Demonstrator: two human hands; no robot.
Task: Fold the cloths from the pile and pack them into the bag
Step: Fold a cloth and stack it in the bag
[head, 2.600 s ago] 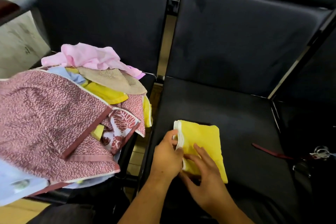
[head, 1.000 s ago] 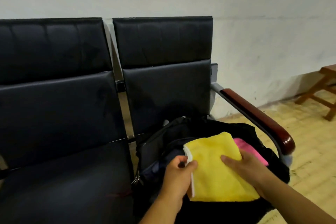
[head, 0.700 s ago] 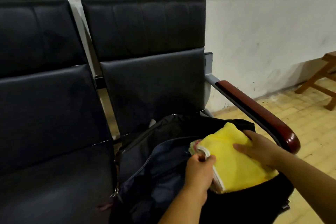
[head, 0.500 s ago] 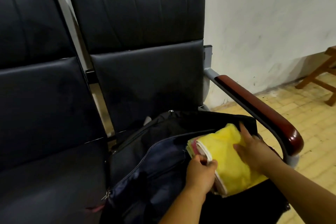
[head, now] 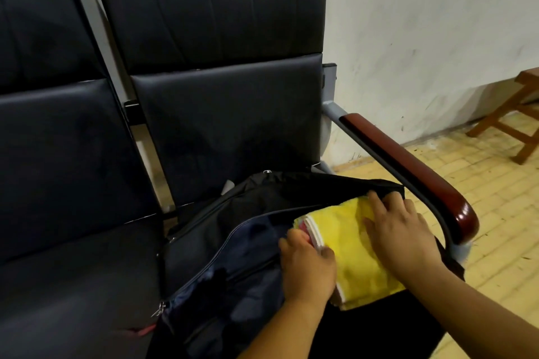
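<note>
Inside the open black bag [head: 262,192], the yellow cloth [head: 358,259] is lying between both hands: left hand [head: 309,268] is gripping its edge, right hand [head: 404,237] is pressing flat on top, palm open.

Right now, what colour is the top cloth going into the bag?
Bright yellow cloth, with a white edge trim at its left side; the head view shows it.

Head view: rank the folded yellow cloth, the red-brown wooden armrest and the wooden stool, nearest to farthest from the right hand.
1. Folded yellow cloth, touched by the right hand.
2. Red-brown wooden armrest, just to its right.
3. Wooden stool, far right by the wall.
</note>
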